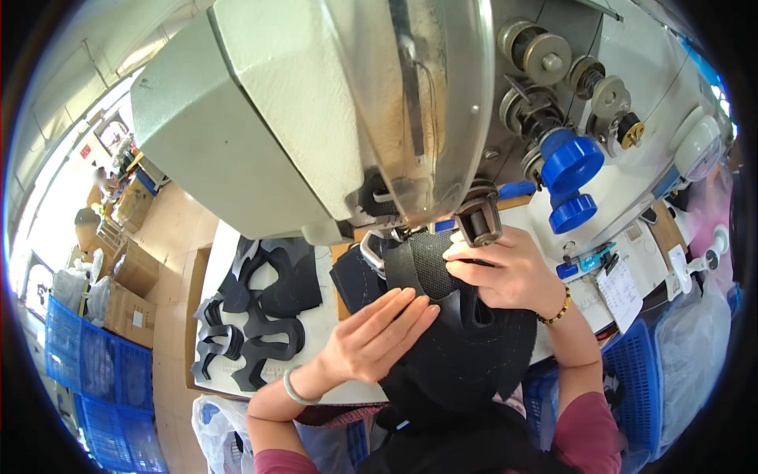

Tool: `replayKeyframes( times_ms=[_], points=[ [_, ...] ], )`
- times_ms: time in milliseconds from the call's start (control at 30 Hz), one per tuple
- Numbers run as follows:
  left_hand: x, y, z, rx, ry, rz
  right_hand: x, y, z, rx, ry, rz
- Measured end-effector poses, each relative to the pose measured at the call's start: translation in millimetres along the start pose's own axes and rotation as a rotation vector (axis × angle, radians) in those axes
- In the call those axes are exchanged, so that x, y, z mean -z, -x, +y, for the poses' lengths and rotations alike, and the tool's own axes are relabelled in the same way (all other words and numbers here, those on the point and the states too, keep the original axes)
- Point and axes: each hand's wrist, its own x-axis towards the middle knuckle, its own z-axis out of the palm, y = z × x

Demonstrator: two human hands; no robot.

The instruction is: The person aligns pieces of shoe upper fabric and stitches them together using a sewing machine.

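Note:
Under the head of a pale grey-green sewing machine point(300, 118) lies a black shoe upper point(466, 355), with a coarse mesh patch near the needle area. My left hand point(375, 336) rests on the upper's near left part, its fingers stretched out side by side and lying flat. On the other side, my right hand point(509, 272) grips the upper's right edge close to the presser foot, fingers bent around the material. The machine hides the needle tip and part of the fabric there. Beads circle my right wrist, and a pale bangle my left.
Several stacks of black cut pieces point(264, 312) lie left on the white table point(328, 355). Blue tension knobs point(572, 162) jut from the machine. A handwritten sheet point(620, 292) is at right, above a blue basket point(636, 371). Blue crates point(99, 355) and cartons point(130, 308) stand far left.

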Motion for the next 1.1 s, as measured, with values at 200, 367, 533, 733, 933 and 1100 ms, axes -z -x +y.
replayKeyframes(
  times_ms=[200, 367, 533, 733, 933, 1100],
  points=[
    [1.9, -0.6, -4.0, -0.034, 0.003, 0.018, -9.3, 6.6, 1.4, 0.011, -0.062, 0.082],
    [-5.7, -1.2, -12.4, -0.059, 0.009, 0.086, -12.9, 10.3, 0.9, -0.064, -0.086, 0.093],
    [-7.5, -6.5, -19.5, -0.053, 0.021, 0.081, -17.4, 13.9, 5.6, -0.183, -0.149, 0.094],
    [-12.5, -10.0, -29.1, -0.031, 0.029, 0.096, -19.5, 16.1, 12.1, -0.31, -0.203, 0.08],
    [-18.9, -9.5, -37.8, -0.011, 0.012, 0.126, -19.5, 9.8, 9.0, -0.384, -0.23, 0.123],
    [-26.7, -3.1, -43.1, 0.033, 0.043, 0.137, -23.9, 17.3, 12.2, -0.384, -0.211, 0.112]
  ],
)
